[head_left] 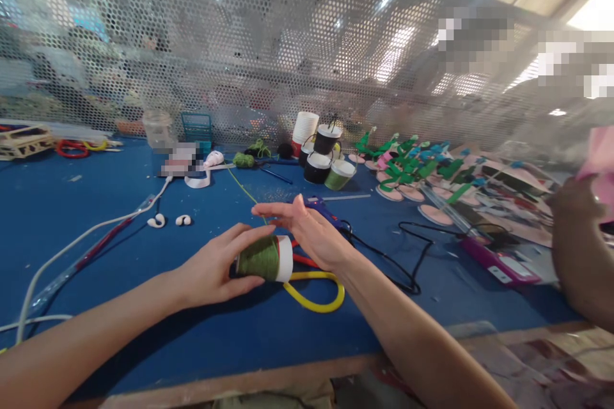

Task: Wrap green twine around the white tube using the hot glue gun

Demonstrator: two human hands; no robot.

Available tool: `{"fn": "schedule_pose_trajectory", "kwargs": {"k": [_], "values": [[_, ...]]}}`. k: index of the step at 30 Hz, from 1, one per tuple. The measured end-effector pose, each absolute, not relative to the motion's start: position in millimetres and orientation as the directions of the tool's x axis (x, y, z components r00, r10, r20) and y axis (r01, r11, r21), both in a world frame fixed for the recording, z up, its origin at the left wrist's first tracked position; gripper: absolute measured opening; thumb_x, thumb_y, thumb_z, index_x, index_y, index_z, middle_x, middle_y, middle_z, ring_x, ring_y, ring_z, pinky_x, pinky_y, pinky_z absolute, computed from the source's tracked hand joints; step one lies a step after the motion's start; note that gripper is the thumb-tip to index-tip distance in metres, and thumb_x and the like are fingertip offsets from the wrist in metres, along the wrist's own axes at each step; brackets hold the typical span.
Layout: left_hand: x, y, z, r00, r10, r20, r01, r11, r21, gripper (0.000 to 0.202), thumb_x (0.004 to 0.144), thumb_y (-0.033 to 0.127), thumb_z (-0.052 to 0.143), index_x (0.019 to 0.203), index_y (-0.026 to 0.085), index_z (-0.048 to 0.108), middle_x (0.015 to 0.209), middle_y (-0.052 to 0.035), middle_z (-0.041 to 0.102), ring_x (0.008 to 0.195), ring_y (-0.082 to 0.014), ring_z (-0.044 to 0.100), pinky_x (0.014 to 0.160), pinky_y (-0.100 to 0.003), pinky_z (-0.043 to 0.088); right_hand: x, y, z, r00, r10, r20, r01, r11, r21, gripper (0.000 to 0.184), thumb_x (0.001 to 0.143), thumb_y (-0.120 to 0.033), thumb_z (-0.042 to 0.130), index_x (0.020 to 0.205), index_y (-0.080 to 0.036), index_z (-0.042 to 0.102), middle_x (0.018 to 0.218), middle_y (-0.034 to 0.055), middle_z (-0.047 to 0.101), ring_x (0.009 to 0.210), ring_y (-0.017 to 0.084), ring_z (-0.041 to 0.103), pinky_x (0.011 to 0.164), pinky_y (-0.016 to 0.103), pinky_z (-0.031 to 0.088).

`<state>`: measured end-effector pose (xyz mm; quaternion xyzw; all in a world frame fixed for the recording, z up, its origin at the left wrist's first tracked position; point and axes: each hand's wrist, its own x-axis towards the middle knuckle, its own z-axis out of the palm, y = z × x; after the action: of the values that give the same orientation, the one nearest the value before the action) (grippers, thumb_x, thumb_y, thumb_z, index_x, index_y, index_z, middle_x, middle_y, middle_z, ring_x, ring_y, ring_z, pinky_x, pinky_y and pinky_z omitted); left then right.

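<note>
A paper cup [261, 258] lies on its side, wrapped in green yarn with a white rim band left bare. My left hand [235, 262] is closed around it from the left, thumb below and fingers above. Just beyond the rim, my right hand [307, 227] has its fingers stretched out towards the left, beside the yarn strand. That green strand [242, 186] runs back across the table to a yarn ball [244, 160]. Whether the right fingers touch the strand I cannot tell. Under the hands lie a yellow loop [316, 307] and a red piece partly hidden by the right hand.
Yarn-wrapped cups [318, 166] and a white cup stack [306, 126] stand at the back. A blue glue gun [326, 209] with a black cord lies behind my right hand. Green craft pieces [407, 169] crowd the right, near another person's arm [582, 249]. Earbuds [156, 221] lie left.
</note>
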<state>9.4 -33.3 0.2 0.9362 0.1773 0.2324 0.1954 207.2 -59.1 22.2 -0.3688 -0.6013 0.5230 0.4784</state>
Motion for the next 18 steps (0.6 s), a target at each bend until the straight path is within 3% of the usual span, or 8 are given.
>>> {"fn": "schedule_pose_trajectory", "kwargs": {"k": [4,8,14,16,18], "values": [[11,-36,2,0.829,0.415,0.375,0.234,-0.867,0.440,0.056,0.079,0.027,0.056,0.130,0.023,0.032,0.112,-0.0104,0.050,0.103,-0.0238,0.053,0.084,-0.037,0.049,204,-55,25,-0.321,0.927,0.191,-0.047,0.186,-0.981,0.056,0.083,-0.063,0.030,0.102,-0.024,0.066,0.119,0.0038,0.060,0.115,0.019,0.049,0.096,0.036,0.035],[12,-37,4,0.805,0.419,0.420,0.233,-0.874,0.427,0.050,0.077,0.026,0.059,0.123,0.020,0.040,0.112,-0.0109,0.051,0.105,-0.0238,0.053,0.087,-0.036,0.048,200,-50,25,-0.308,0.946,0.096,0.100,0.132,-0.986,0.062,0.082,-0.065,0.028,0.099,-0.020,0.067,0.116,0.0070,0.062,0.109,0.019,0.053,0.094,0.035,0.037],[12,-33,6,0.735,0.543,0.406,0.299,-0.797,0.524,0.045,0.077,0.030,0.060,0.118,0.018,0.045,0.107,-0.0095,0.057,0.096,-0.0218,0.057,0.083,-0.035,0.049,225,-37,24,0.029,0.990,0.137,0.275,0.123,-0.953,0.060,0.078,-0.064,0.038,0.093,-0.012,0.064,0.090,0.0119,0.067,0.079,0.018,0.062,0.069,0.031,0.047],[12,-31,8,0.686,0.615,0.388,0.317,-0.733,0.602,0.045,0.076,0.032,0.060,0.117,0.018,0.047,0.109,-0.0091,0.058,0.098,-0.0228,0.057,0.086,-0.036,0.047,243,-33,28,0.163,0.969,0.184,0.342,0.120,-0.932,0.049,0.081,-0.056,0.041,0.088,-0.013,0.063,0.084,0.0105,0.067,0.072,0.016,0.062,0.064,0.028,0.047],[13,-30,10,0.638,0.696,0.330,0.317,-0.628,0.711,0.047,0.074,0.035,0.060,0.116,0.017,0.047,0.110,-0.0090,0.058,0.097,-0.0236,0.058,0.085,-0.037,0.048,260,-31,33,0.257,0.934,0.248,0.528,0.079,-0.845,0.034,0.083,-0.042,0.044,0.083,-0.013,0.062,0.082,0.0091,0.067,0.073,0.017,0.062,0.065,0.027,0.046]]}}
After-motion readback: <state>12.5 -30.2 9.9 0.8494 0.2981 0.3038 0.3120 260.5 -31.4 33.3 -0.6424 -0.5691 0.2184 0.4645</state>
